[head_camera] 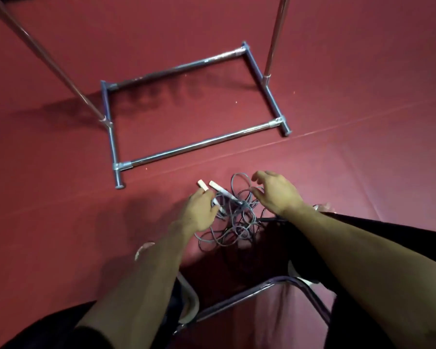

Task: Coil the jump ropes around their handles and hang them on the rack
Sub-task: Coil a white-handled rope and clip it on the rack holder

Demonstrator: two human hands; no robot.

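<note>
Head view, looking down past your forearms: your left hand point(202, 210) has its fingers curled down around a white handle point(202, 185), whose squared, pale end sticks out just beyond your knuckles. A second handle point(222, 192), also white and slim, lies just to the right of that hand. It is angled much like the first, and its far end is level with the one you hold.

Your right hand point(278, 195) is held apart from the left, over the far right of the tangle. The fingers are spread and loosely bent, the thumb tucked below them, and it grips nothing. Whether the fingertips touch the cord you cannot tell from here.

Between and below your two hands lies the jump rope cord point(237, 222) — thin, grey-blue and piled in many loose overlapping loops rather than a neat coil. One loop arcs out just beyond your right fingertips, and others trail back toward your wrists into shadow.

Well beyond both hands stands the rack point(199, 143). Its base is a rectangle of shiny metal tubes with blue-grey end bars, and two uprights climb out of frame at either side. Everything rests on a dark red mat point(337, 71).

Below your forearms, close to your body, a curved chrome chair frame point(239, 294) shows — and beside your left arm, a pale shoe point(190, 301).
</note>
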